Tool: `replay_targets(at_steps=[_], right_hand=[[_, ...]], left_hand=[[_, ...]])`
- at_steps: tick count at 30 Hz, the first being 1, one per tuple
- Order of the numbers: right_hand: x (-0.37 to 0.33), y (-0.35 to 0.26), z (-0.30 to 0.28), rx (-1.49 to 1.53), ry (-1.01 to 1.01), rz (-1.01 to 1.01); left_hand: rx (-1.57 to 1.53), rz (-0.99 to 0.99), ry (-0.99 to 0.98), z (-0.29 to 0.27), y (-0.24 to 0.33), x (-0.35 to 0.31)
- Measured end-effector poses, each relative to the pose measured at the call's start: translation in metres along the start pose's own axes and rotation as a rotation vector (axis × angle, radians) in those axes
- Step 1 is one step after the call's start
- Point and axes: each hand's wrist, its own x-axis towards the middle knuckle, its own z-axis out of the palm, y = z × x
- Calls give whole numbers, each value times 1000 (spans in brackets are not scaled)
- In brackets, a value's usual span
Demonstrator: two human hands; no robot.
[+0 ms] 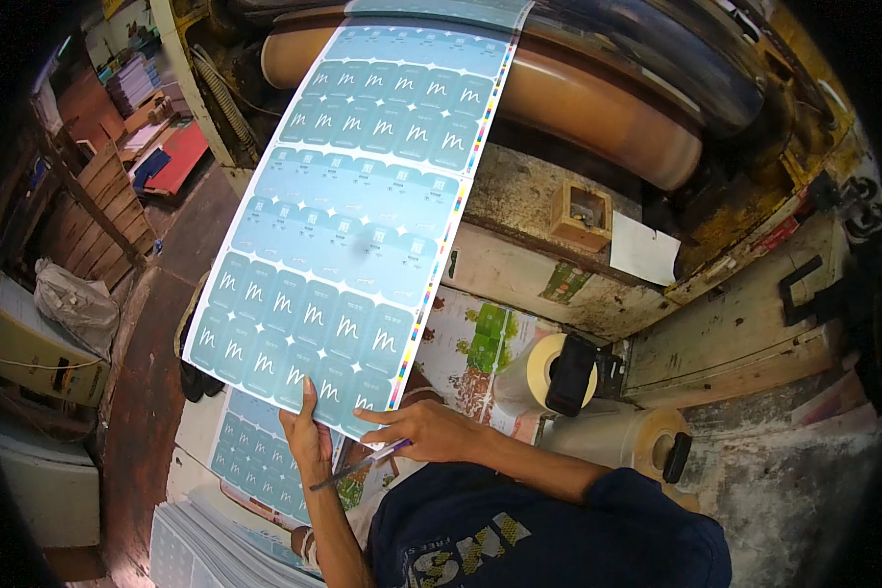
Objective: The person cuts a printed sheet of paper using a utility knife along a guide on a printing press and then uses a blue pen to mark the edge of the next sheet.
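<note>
A long printed sheet (363,147), with rows of teal and pale blue labels and a colour strip down its right edge, hangs from the machine's rollers toward me. My left hand (310,436) grips its near edge, thumb on top and fingers hidden underneath. At the near right corner, my right hand (436,431) has its index finger stretched onto the sheet. The other fingers are curled around a slim knife-like tool (363,465) with a pale purple handle and a dark, narrow blade pointing left across my left wrist. Its exact kind is hard to make out.
Brown and dark rollers (598,113) span the machine above. Beneath the held sheet lies another printed sheet (255,456), beside a stack of sheets (201,549). Film rolls (519,382) stand right. A wooden box (580,214) and white paper (645,249) rest on the machine's ledge.
</note>
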Motion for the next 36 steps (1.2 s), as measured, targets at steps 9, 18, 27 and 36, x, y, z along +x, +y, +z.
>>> replay_targets(at_steps=[9,18,27,36], right_hand=[[-3,11,-106,668,235,535],[19,176,-288,428,1183,344],[59,246,-391,364,1122,427],[70,293,-378,368,1105,488]], left_hand=[[122,15,98,-25,-2,-38],[177,81,91,-50,-7,-55],[158,-16,116,-76,4,-72],[173,-30,164,-107,5,-86]])
